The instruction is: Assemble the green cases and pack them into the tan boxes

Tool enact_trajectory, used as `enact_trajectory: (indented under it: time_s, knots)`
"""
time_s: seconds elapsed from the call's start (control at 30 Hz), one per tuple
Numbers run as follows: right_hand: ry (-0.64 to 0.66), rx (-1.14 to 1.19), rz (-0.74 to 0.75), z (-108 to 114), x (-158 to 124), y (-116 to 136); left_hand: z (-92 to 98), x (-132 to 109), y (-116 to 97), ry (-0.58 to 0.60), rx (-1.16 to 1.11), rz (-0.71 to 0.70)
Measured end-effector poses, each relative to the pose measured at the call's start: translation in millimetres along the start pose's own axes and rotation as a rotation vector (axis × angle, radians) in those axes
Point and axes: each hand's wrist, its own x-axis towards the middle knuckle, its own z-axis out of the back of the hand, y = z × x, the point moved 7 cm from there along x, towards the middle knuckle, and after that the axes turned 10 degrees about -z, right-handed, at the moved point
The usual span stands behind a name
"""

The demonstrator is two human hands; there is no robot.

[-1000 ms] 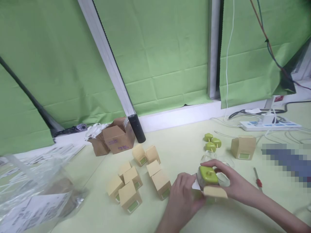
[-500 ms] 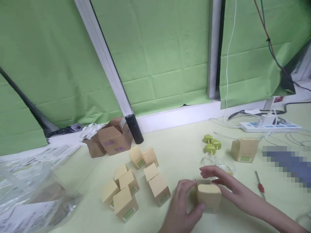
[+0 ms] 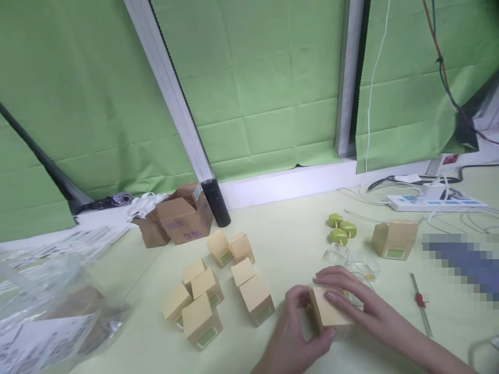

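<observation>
With the left hand (image 3: 298,330) clamped round a box (image 3: 326,313) low right of centre and the right hand (image 3: 360,298) laid over its top, fingers apart, light even pressure should keep it square, its contents hidden, like those of the closed boxes (image 3: 197,314) at lower left of centre

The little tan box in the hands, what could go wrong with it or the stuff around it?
The little tan box might get dented if the right hand, which lies over its top, presses too hard. It could also slip or turn if the left hand at its side loosens. And the clear containers sit just beyond the right hand, so a quick move might bump them.
</observation>
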Motion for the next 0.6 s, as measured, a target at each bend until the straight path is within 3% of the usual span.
enact_trajectory:
  time_s: [0.1, 0.27, 0.4, 0.6]
  knots:
    - [0.027, 0.028, -0.029, -5, 5, 8, -0.3, -3, 7, -0.017, -0.056, 0.099]
    - [-0.015, 0.067, -0.097, -3, 4, 5, -0.6, -4, 3, 0.014, -0.046, 0.134]
    - [-0.010, 0.092, -0.104, -3, 3, 4, 1.1, -5, 4, -0.038, -0.044, 0.152]
    - [0.015, 0.023, -0.072, -11, 6, -3, 0.2, -1, -5, 0.022, 0.061, -0.063]
